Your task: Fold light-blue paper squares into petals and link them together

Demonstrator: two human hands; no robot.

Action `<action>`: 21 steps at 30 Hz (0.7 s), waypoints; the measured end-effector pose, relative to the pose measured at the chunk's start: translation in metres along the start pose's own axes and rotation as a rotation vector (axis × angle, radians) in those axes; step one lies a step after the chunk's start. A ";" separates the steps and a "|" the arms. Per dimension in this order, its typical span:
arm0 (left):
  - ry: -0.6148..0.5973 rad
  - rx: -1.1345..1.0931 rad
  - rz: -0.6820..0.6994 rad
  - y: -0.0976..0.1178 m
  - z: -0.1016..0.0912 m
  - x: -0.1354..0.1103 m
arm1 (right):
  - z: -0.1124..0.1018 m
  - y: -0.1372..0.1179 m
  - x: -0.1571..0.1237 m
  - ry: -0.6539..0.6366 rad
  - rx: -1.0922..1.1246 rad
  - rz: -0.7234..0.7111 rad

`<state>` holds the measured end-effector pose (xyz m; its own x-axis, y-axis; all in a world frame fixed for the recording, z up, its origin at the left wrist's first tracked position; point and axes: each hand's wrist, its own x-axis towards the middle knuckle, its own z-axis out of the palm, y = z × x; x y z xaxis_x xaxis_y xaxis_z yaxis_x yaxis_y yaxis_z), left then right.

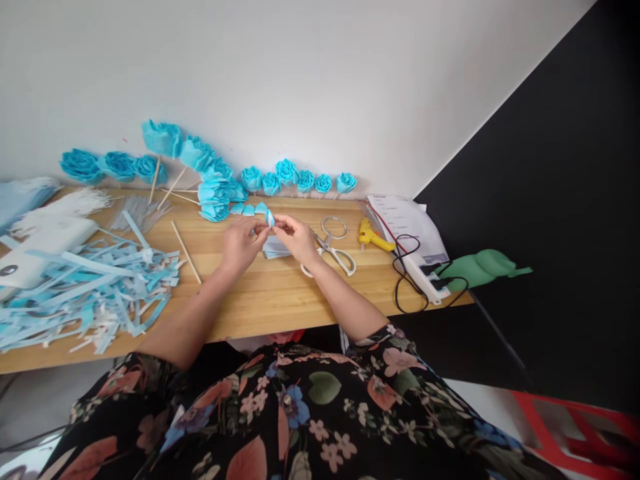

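Between the fingertips of both hands I hold a small blue-and-white paper petal (pixel 270 219). My left hand (pixel 243 241) pinches it from one side, my right hand (pixel 296 237) from the other. Just behind them lie several loose blue petals (pixel 249 209). Pale blue paper pieces (pixel 276 247) lie stacked on the table below my fingers, partly hidden by my right hand. White-handled scissors (pixel 341 259) rest open beside my right wrist, with a silver ring (pixel 335 228) behind them.
Blue paper flowers (pixel 287 172) line the wall, several on sticks. Paper strips (pixel 100 280) heap at left near a wooden stick (pixel 186 252). At right are a yellow glue gun (pixel 374 236), a power strip (pixel 425 279) with black cables, printed sheets (pixel 410 227) and a green object (pixel 483 269).
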<state>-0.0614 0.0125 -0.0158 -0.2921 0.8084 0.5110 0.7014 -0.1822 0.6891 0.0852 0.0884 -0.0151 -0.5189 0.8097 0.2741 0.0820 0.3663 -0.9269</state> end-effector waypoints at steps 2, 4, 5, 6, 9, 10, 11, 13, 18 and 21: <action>-0.004 0.003 0.003 0.000 0.000 -0.001 | 0.001 0.001 -0.001 0.016 -0.032 -0.025; -0.006 0.006 -0.001 0.000 0.001 -0.001 | 0.002 0.002 -0.001 0.025 -0.059 -0.056; -0.007 0.008 -0.007 0.000 0.001 -0.002 | 0.003 0.003 -0.001 0.028 -0.072 -0.070; -0.008 0.010 -0.014 -0.001 0.002 -0.002 | 0.004 0.003 -0.001 0.029 -0.085 -0.080; -0.009 0.005 -0.037 -0.001 0.003 -0.002 | 0.005 0.004 -0.001 0.034 -0.117 -0.100; -0.006 0.002 -0.046 -0.001 0.004 -0.002 | 0.005 0.004 -0.001 0.037 -0.124 -0.105; -0.004 0.001 -0.056 -0.001 0.004 -0.002 | 0.005 0.004 -0.001 0.040 -0.131 -0.111; -0.003 -0.003 -0.064 -0.001 0.004 -0.002 | 0.005 0.004 -0.001 0.041 -0.139 -0.117; -0.019 -0.035 -0.041 -0.001 0.004 -0.003 | 0.004 0.005 -0.001 0.029 -0.135 -0.102; -0.024 -0.038 -0.071 -0.002 0.004 -0.003 | 0.004 0.006 -0.002 0.020 -0.152 -0.097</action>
<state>-0.0593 0.0130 -0.0213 -0.3242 0.8331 0.4481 0.6544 -0.1446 0.7422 0.0829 0.0873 -0.0220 -0.5135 0.7757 0.3670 0.1612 0.5072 -0.8466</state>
